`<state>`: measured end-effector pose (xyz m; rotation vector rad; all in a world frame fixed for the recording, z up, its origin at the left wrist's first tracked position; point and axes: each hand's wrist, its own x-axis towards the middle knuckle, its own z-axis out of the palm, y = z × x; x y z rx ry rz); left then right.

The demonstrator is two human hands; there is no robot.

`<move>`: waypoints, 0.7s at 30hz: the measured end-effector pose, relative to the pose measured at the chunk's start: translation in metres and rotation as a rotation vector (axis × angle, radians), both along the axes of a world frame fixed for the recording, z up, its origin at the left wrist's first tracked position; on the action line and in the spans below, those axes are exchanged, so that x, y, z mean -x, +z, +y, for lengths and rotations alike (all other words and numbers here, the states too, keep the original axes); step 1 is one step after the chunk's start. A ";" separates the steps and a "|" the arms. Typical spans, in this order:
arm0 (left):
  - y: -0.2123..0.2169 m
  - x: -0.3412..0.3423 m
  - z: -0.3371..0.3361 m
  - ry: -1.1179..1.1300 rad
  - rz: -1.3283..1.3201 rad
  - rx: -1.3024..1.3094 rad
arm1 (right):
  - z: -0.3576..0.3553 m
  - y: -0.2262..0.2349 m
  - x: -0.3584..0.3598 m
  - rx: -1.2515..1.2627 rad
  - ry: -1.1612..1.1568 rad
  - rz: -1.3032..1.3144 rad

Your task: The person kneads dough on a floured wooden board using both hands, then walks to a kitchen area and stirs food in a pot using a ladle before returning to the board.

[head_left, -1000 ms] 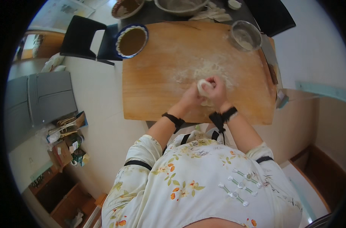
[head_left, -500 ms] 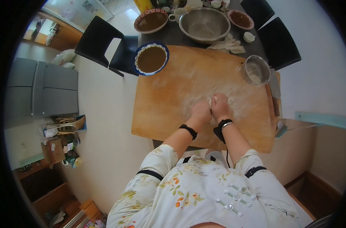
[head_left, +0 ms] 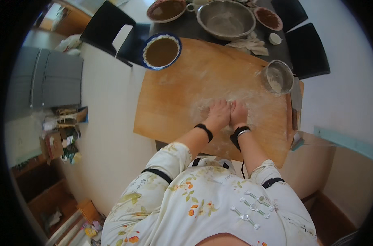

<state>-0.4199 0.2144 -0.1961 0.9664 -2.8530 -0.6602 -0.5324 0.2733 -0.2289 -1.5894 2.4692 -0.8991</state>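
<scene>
Left hand [head_left: 218, 115]: laid palm-down on the floured wooden board [head_left: 174, 98], fingers pressed together and extended.
Right hand [head_left: 238, 114]: laid flat just beside the left hand, touching it, fingers together.
Dough: hidden beneath both palms; its shape cannot be told.
Board surroundings: a blue-rimmed bowl [head_left: 162, 51] of brown filling is set at the far left corner, a small metal cup [head_left: 278, 77] at the right edge, a large steel bowl [head_left: 226, 19] beyond.

Around you the pale floor [head_left: 112, 123] is brightly lit. Black chairs [head_left: 108, 24] stand at the dark tabletop [head_left: 186, 28], a grey cabinet [head_left: 51, 82] sits left, and wooden shelves [head_left: 39, 188] lie below it.
</scene>
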 end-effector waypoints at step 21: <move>0.024 0.010 -0.005 0.049 -0.127 -0.243 | 0.001 0.006 0.014 -0.222 -0.099 -0.377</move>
